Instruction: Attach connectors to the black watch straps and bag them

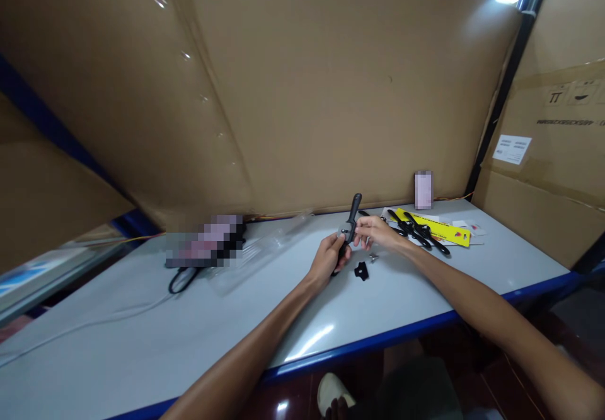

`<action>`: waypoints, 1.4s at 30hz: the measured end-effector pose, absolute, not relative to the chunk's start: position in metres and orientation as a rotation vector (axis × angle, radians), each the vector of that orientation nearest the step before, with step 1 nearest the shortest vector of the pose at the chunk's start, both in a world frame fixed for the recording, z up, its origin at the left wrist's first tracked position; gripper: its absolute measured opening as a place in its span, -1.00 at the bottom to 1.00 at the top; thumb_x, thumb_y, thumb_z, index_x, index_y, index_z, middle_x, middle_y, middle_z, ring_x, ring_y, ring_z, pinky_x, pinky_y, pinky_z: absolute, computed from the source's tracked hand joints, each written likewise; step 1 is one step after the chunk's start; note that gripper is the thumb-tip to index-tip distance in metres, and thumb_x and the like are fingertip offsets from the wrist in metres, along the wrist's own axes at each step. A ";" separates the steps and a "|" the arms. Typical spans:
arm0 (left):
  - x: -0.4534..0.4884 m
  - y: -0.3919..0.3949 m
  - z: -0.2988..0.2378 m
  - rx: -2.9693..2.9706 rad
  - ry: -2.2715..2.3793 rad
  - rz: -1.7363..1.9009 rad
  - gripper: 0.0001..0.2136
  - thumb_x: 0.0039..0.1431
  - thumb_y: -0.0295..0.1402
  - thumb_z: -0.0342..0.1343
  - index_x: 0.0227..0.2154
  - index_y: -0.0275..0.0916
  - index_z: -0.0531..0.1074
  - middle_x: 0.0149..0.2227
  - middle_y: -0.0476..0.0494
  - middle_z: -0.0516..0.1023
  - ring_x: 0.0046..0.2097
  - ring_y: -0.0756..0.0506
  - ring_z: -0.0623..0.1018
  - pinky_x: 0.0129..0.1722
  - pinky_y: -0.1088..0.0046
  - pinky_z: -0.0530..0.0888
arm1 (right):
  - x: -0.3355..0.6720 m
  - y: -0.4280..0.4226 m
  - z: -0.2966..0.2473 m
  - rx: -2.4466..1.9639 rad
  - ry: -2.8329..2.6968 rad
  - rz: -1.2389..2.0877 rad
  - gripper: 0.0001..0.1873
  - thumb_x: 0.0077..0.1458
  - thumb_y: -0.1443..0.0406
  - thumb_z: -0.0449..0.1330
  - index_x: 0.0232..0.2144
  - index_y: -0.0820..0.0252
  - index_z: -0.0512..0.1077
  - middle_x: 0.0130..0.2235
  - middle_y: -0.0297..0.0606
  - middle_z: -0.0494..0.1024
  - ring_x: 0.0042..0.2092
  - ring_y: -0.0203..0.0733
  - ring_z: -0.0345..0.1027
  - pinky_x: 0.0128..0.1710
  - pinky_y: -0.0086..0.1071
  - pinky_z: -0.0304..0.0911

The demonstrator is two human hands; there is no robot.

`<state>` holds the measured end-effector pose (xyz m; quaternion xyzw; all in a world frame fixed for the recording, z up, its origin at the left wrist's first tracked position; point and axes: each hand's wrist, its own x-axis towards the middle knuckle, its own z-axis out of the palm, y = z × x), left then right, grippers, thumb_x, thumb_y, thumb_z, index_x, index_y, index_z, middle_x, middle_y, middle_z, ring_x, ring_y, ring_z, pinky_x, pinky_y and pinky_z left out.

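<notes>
My left hand [329, 256] is wrapped round the lower handle of a black spokeshave [355, 205], held upright above the table with its other handle pointing up. At the tool's middle, the fingers of my right hand [373, 231] are pinched together; whatever lies between them is too small to make out. A black shaped plate with a hole [362, 272] lies on the table just below my hands. Beside it is a small silvery metal part [374, 258]. More black spokeshaves [416, 229] rest to the right, partly on a yellow card [454, 234].
A grey-white table [165, 350] with a blue edge bears everything. Clear plastic packaging [265, 246] and a blurred dark device [208, 243] with a cable lie left. A blurred phone [423, 190] leans at the back. Cardboard [331, 92] walls the rear; a large carton [543, 149] stands right.
</notes>
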<state>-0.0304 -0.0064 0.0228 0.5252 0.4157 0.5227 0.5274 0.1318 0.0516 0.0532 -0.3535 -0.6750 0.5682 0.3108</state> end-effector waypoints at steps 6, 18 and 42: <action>-0.032 -0.003 0.018 1.182 1.031 1.263 -0.60 0.04 0.02 0.25 -0.42 -0.20 0.26 -0.62 0.10 0.35 -0.68 0.11 0.18 -0.75 0.63 0.03 | 0.145 0.056 0.065 -1.164 -2.073 1.110 -0.90 0.20 0.36 0.16 -0.38 0.23 0.42 -0.50 -0.37 0.53 -0.57 -0.38 0.29 -0.55 -0.53 0.15; -0.032 -0.005 0.020 1.174 1.081 1.246 -0.65 0.11 -0.06 0.23 -0.40 -0.18 0.23 -0.64 0.13 0.31 -0.68 0.10 0.17 -0.74 0.63 0.02 | 0.162 0.045 0.072 -1.218 -2.854 0.857 -0.96 -0.02 0.40 0.29 -0.42 0.25 0.51 -0.49 -0.38 0.48 -0.52 -0.35 0.32 -0.54 -0.52 0.15; -0.035 -0.005 0.025 1.024 1.102 1.258 -0.75 0.12 -0.23 0.20 -0.47 -0.21 0.25 -0.63 0.07 0.32 -0.67 0.11 0.17 -0.74 0.65 0.01 | 0.138 0.010 0.084 -1.188 -2.953 0.618 -0.68 -0.10 0.19 0.46 -0.28 0.20 0.58 -0.33 -0.28 0.59 -0.25 -0.18 0.45 -0.40 -0.45 0.12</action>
